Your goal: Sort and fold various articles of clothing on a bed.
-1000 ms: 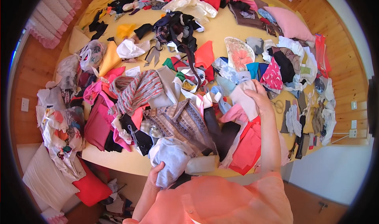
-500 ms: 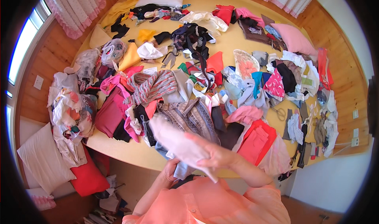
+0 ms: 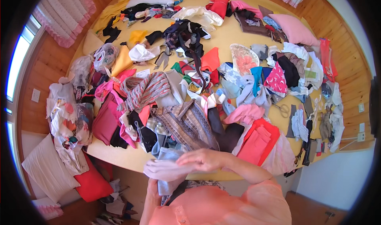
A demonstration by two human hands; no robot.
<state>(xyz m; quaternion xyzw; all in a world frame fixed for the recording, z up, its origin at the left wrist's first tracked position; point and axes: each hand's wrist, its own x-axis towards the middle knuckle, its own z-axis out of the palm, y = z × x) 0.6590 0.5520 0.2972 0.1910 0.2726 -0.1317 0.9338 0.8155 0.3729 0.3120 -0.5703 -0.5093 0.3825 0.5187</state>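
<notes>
A pale pink cloth [image 3: 164,170], slightly blurred, lies in folded layers just in front of my chest. My right hand [image 3: 206,160] grips its right end, the fingers laid over the top and the thumb hidden. Beneath it hangs a light blue cloth [image 3: 164,186]. My left hand [image 3: 152,188] holds that blue cloth from below, its fingers mostly covered by the fabric. Just beyond my hands, a grey-brown patterned knit garment [image 3: 186,124] lies on the pile, beside a black piece with pale trim [image 3: 147,135].
Heaps of clothes and scraps cover a yellow platform [image 3: 119,155]. Red folded fabric [image 3: 260,141] lies to the right, near scissors [image 3: 282,110]. A striped knit [image 3: 147,91] sits left of the middle. Plastic bags [image 3: 105,58] and cushions [image 3: 49,163] line the left side.
The pale pink cloth, stretched out over the pile before, is now drawn back toward me and gathered in layers over the light blue cloth. My left hand has shifted left and down.
</notes>
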